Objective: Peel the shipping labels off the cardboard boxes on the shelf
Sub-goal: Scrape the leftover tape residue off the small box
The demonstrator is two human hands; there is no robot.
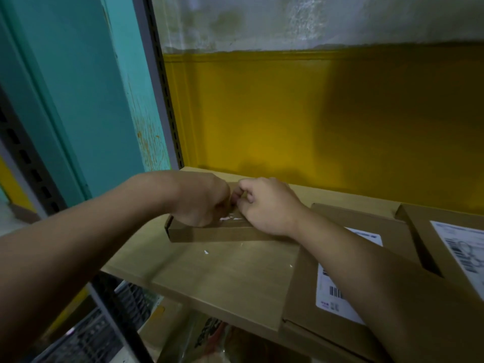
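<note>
Cardboard box [214, 233], flat, under left hand [201, 203] and right hand [267, 205].

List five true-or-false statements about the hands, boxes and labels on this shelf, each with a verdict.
1. The left hand and right hand are both on the small box. True.
2. The middle box under the right forearm is already stripped. False: a white label is still stuck on it.
3. The far-right box carries a barcode label. True.
4. The wall behind the shelf is blue. False: it is yellow there, whitish higher up.
5. The small box is stacked on the middle box. False: it lies to its left.
</note>
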